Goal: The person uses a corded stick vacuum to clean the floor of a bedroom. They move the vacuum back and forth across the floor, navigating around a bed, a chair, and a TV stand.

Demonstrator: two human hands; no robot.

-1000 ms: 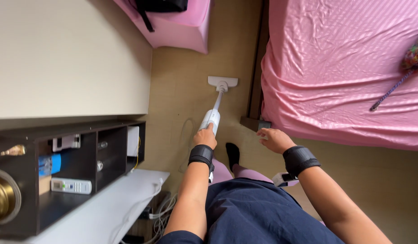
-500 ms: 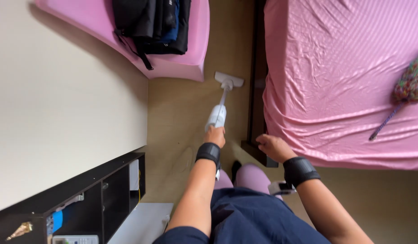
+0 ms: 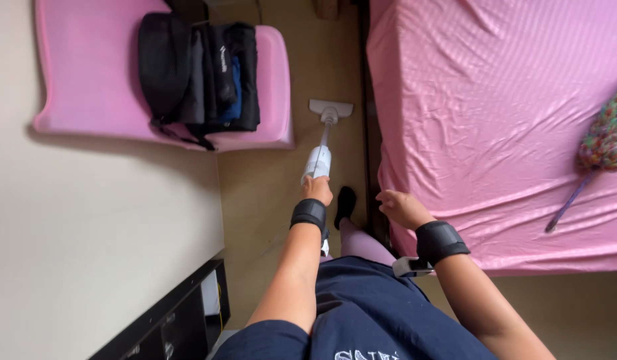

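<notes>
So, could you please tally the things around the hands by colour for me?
Pink: 2, the bed cover and the cushioned seat
White: 1, the stick vacuum in the left hand
Black: 1, the bag
Multicoloured: 1, the duster
Total: 5

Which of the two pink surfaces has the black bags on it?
The smaller pink seat at upper left, beside the wall. It carries the black bags; the big pink bed on the right holds only a colourful duster.
</notes>
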